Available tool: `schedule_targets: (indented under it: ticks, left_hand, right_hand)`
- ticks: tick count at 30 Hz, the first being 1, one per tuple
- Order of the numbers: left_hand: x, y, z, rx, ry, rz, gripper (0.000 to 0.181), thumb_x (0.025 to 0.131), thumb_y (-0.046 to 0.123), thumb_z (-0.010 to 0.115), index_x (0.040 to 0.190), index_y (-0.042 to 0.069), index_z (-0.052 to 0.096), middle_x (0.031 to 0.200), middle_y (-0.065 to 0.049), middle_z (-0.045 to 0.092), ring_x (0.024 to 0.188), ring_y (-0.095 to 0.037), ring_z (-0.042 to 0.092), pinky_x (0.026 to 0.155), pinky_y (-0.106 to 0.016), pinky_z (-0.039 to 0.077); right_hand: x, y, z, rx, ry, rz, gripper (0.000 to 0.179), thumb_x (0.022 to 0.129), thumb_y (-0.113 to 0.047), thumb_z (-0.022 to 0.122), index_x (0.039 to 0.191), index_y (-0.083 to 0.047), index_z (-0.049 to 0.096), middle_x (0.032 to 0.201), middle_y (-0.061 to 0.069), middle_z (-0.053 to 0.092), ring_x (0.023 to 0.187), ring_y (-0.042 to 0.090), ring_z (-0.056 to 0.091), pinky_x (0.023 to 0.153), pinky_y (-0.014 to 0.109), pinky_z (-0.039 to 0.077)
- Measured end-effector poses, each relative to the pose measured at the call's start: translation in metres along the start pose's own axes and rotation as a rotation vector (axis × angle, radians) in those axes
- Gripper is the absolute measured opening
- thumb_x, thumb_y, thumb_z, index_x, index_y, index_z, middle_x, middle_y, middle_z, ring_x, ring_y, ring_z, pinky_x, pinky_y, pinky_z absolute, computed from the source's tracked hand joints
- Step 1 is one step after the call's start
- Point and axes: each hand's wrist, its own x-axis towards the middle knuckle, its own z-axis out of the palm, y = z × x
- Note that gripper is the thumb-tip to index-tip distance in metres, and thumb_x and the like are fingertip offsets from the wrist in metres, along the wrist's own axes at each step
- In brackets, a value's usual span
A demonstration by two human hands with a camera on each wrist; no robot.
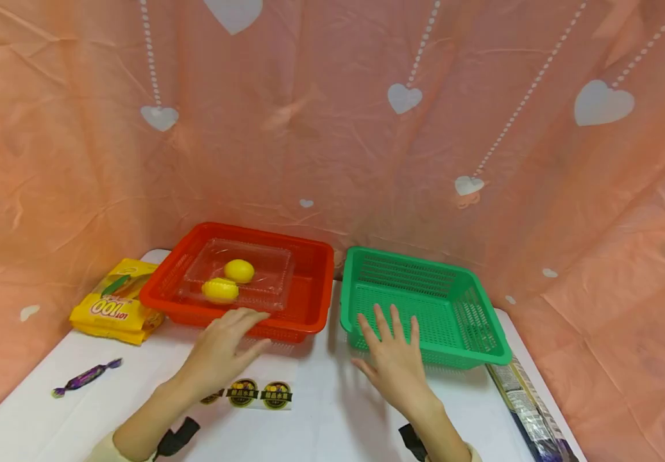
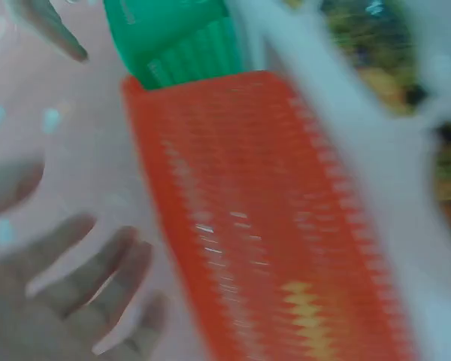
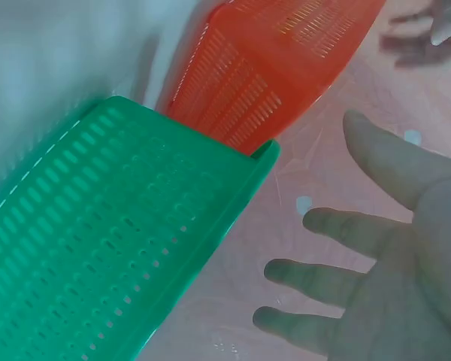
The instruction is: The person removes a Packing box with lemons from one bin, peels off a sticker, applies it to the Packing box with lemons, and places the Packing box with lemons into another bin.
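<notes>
My left hand (image 1: 220, 346) hovers at the front edge of the red basket (image 1: 320, 295), fingers spread and holding nothing. Inside that basket lies a clear plastic clamshell box (image 1: 277, 269) with two yellow fruits, one a smooth lemon (image 1: 239, 271) and the other a ridged yellow piece (image 1: 220, 290). Over the near rim of the green basket (image 1: 485, 308), my right hand (image 1: 394, 366) is held with straight, parted fingers and nothing in it. No contents show in the green basket. The right wrist view shows the right palm beside the green basket's outer wall.
Left of the red basket stands a yellow snack bag (image 1: 114, 305), with a purple-wrapped candy (image 1: 86, 377) nearer the front. A strip of round fruit stickers (image 1: 260, 393) lies on the white table (image 1: 320, 436). Flat silvery packaging (image 1: 531, 410) lies along the right edge. A pink heart-patterned curtain (image 1: 332, 128) hangs behind.
</notes>
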Motion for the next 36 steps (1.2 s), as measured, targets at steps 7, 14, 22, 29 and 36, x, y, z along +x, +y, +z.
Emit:
schedule_targets:
  ticks: [7, 14, 22, 29, 36]
  left_hand:
    - [-0.020, -0.043, -0.018, -0.573, 0.243, -0.327, 0.029, 0.095, 0.004, 0.066, 0.122, -0.007, 0.061, 0.094, -0.010, 0.070, 0.080, -0.005, 0.068, 0.073, -0.017, 0.055]
    - [-0.025, -0.063, -0.025, -1.060, 0.391, -0.521, 0.028, 0.099, 0.002, 0.059, 0.125, -0.001, 0.051, 0.089, 0.004, 0.070, 0.082, -0.008, 0.072, 0.076, -0.020, 0.057]
    - [-0.012, -0.059, -0.017, -1.268, 0.674, -0.659, 0.032, 0.091, -0.014, 0.060, 0.114, 0.007, 0.060, 0.089, -0.004, 0.050, 0.073, -0.013, 0.066, 0.072, -0.031, 0.060]
    - [-0.002, -0.059, -0.014, -1.222, 0.795, -0.743, 0.038, 0.087, -0.020, 0.060, 0.116, 0.003, 0.054, 0.100, -0.009, 0.040, 0.066, -0.010, 0.064, 0.066, -0.025, 0.059]
    - [-0.003, -0.061, -0.014, -1.195, 0.821, -0.728, 0.039, 0.085, -0.022, 0.063, 0.115, 0.001, 0.052, 0.101, -0.011, 0.038, 0.062, -0.010, 0.061, 0.063, -0.023, 0.059]
  right_hand:
    - [-0.001, 0.002, 0.000, 0.051, 0.040, 0.000, 0.067, 0.084, -0.042, 0.077, 0.140, -0.011, 0.057, 0.148, 0.022, 0.046, 0.138, 0.048, 0.036, 0.107, 0.073, 0.024]
    - [0.001, 0.002, 0.001, 0.062, 0.034, -0.018, 0.065, 0.085, -0.041, 0.077, 0.140, -0.011, 0.057, 0.148, 0.022, 0.046, 0.138, 0.048, 0.037, 0.106, 0.073, 0.026]
    - [0.001, -0.001, 0.002, 0.088, 0.015, -0.022, 0.063, 0.087, -0.039, 0.076, 0.140, -0.010, 0.057, 0.149, 0.021, 0.044, 0.137, 0.048, 0.037, 0.106, 0.073, 0.026]
    - [0.003, -0.001, 0.004, 0.159, 0.035, -0.034, 0.062, 0.087, -0.035, 0.077, 0.139, -0.009, 0.057, 0.149, 0.022, 0.045, 0.136, 0.049, 0.038, 0.106, 0.073, 0.027]
    - [0.019, 0.010, 0.008, 0.435, 0.057, -0.045, 0.056, 0.089, -0.022, 0.075, 0.138, -0.002, 0.056, 0.149, 0.026, 0.043, 0.136, 0.052, 0.036, 0.105, 0.071, 0.030]
